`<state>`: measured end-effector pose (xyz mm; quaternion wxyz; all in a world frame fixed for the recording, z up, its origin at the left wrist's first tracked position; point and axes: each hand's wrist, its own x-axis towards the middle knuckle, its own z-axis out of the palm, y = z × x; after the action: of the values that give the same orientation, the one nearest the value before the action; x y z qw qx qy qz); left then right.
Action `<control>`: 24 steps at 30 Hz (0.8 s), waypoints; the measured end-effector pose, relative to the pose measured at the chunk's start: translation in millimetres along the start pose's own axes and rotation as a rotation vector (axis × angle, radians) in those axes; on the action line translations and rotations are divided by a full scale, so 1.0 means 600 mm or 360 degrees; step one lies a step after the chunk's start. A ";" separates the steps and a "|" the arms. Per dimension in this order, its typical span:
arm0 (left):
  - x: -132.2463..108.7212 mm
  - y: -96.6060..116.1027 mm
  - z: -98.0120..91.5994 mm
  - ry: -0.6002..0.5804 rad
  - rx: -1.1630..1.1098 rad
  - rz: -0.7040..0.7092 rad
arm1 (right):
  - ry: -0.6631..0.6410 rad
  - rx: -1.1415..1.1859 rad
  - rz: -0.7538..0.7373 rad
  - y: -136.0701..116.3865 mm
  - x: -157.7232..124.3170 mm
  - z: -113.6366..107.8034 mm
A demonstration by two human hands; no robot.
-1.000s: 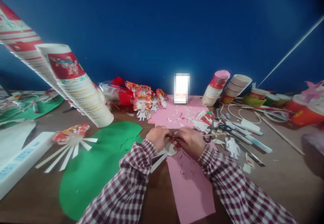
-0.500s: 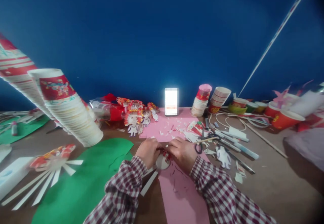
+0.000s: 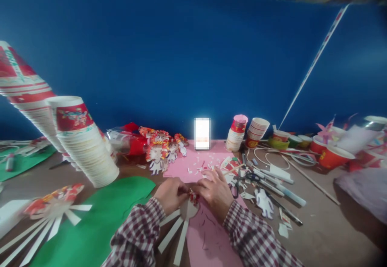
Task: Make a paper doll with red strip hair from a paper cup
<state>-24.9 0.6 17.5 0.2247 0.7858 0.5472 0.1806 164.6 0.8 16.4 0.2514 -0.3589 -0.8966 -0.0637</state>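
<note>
My left hand (image 3: 171,194) pinches the top edge of a cut paper cup (image 3: 189,210), its fingers closed. White strips fan out from the cup's round base toward me, and a red printed part shows between my hands. My right hand (image 3: 214,189) bends over the same red part from the other side, thumb and index pressed together on it; its other fingers are raised. Beneath lies pink paper (image 3: 211,239) with dark pen marks. A second cut cup (image 3: 54,206) with splayed strips rests at the left on green paper (image 3: 99,218).
Tall stacks of paper cups (image 3: 90,154) lean at the left. Cut-out paper figures (image 3: 157,158) stand at the back. Scissors (image 3: 237,184), pens (image 3: 281,190) and a white cat-like cut-out (image 3: 264,203) lie at the right. Orange cups (image 3: 335,156) and a blue panel (image 3: 193,57) are beyond.
The view has tilted up, so things sit lower. The cut cup has turned and more of its strips show. My right fingers have lifted and spread somewhat.
</note>
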 end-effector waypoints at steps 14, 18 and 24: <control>-0.002 0.007 -0.003 0.0022 0.0037 -0.0062 | 0.0128 0.0042 0.0029 -0.005 -0.004 0.012; -0.002 0.009 -0.002 0.0026 0.0096 -0.0054 | 0.0128 0.0040 0.0017 -0.004 -0.004 0.015; -0.001 0.014 -0.004 -0.0025 0.0176 -0.0070 | 0.0109 0.0043 0.0031 -0.004 -0.005 0.018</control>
<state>-19.8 -2.5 24.5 0.1890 0.7862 0.5717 0.1389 160.5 0.5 6.1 0.2873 -0.3617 -0.8848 -0.0612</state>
